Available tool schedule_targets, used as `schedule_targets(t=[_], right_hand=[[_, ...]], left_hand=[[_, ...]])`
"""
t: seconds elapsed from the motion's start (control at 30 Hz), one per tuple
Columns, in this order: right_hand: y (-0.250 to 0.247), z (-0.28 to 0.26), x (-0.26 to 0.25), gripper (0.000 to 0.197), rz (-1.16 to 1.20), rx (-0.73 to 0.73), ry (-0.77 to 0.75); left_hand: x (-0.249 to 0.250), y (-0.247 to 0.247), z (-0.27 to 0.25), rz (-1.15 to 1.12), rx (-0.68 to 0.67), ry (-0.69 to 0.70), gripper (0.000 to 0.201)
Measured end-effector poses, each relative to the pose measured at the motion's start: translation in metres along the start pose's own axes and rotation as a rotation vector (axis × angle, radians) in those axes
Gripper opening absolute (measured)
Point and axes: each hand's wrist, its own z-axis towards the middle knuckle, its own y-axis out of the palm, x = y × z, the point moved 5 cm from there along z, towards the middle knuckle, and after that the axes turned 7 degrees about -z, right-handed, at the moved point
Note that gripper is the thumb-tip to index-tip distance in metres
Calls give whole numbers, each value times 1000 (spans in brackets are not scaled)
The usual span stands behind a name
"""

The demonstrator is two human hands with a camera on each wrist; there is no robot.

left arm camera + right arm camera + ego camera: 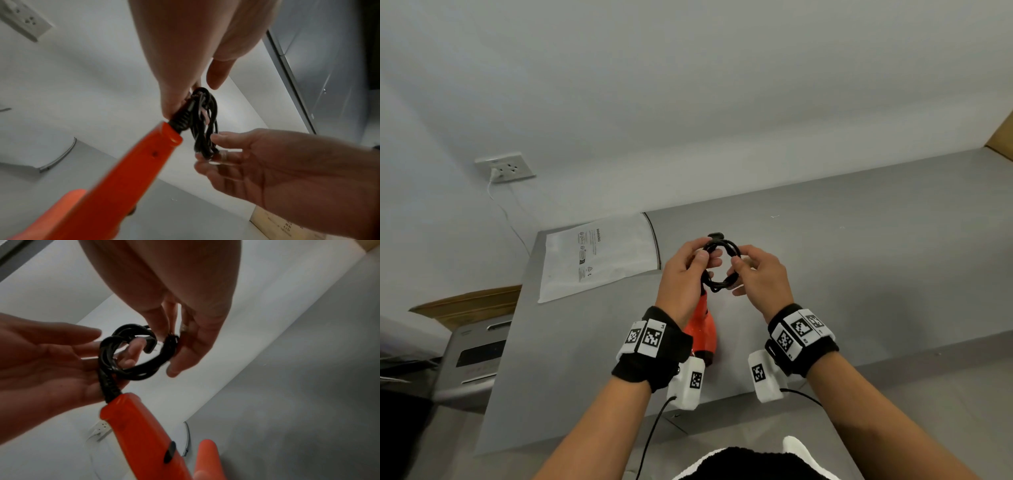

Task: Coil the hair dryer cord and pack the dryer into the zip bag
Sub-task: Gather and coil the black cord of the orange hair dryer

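Observation:
Both hands hold a coiled black cord (722,263) above the grey table (859,257). My left hand (700,262) grips the coil's left side, thumb over the strands and fingers through the loop (131,352). My right hand (739,272) pinches the right side of the coil (205,138) between thumb and fingers. The plug (150,344) sits inside the coil near the right fingers. The orange hair dryer (700,329) hangs by its handle (127,167) from the cord, under the left wrist. A flat translucent zip bag (599,260) with printed warnings lies at the table's far left.
A wall socket (505,168) with a white cable plugged in sits on the wall behind the table's left end. A cardboard box (469,303) and a grey appliance (472,356) stand left of the table. More cardboard (1001,137) shows at far right.

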Motion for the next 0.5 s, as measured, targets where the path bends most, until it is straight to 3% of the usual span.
schedule_targets(t=[0.13,0.27,0.37,0.43,0.5], right_hand=[[4,0,4,39,-179,22,-73],[23,-18,-2,23,-122,-111,-145],[18,-11,16,18,-135,-62,-93],[6,0,35,14,-114,0,-11],[-7,9,56,16,-5,15,106]], left_hand=[[-7,2,2,-14,-86,-27,34],[-13,14,3,-51,-157,-71,38],[-15,24,-1,-64,-243,-95,40],[-21,24,-2,64,-303,-74,43],[-35,18,2,328,-323,-12,44]])
